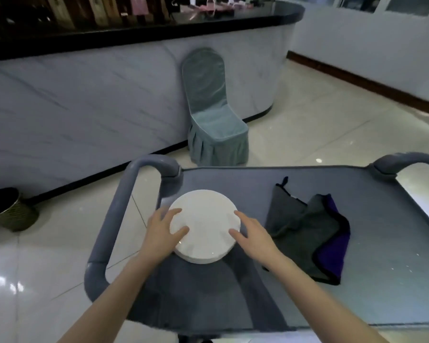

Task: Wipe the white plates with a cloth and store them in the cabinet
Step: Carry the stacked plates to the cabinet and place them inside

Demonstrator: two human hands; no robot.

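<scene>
Glossy tiled floor [320,125] all round; we judge that any plate going over the edge breaks on it. No cabinet in view, so we expect a carry across that floor later. A covered chair [213,112] stands just beyond the cart.

Grey cart [124,206], flat smooth surface [382,256]; we cannot make out a raised rim. The load sits near the left handle end, not centred, so a shove could slide it off that side.

Cloth [315,231], grey with a purple face, lies crumpled on the surface to the right of the plates, apart from them and touched by neither hand. Wiping not yet begun, in our reading.

White plates [204,226]: what looks like a low stack, detail too blurred to count. The risk we see is lifting the whole stack and the lower ones slipping, or the top one skating off.

Left hand [159,236] spread, thumb lying on the top plate, fingers at the left rim. Right hand [253,233] also loose, fingertips touching the right rim. Neither has closed on anything, and a hold this light would not carry the stack
</scene>
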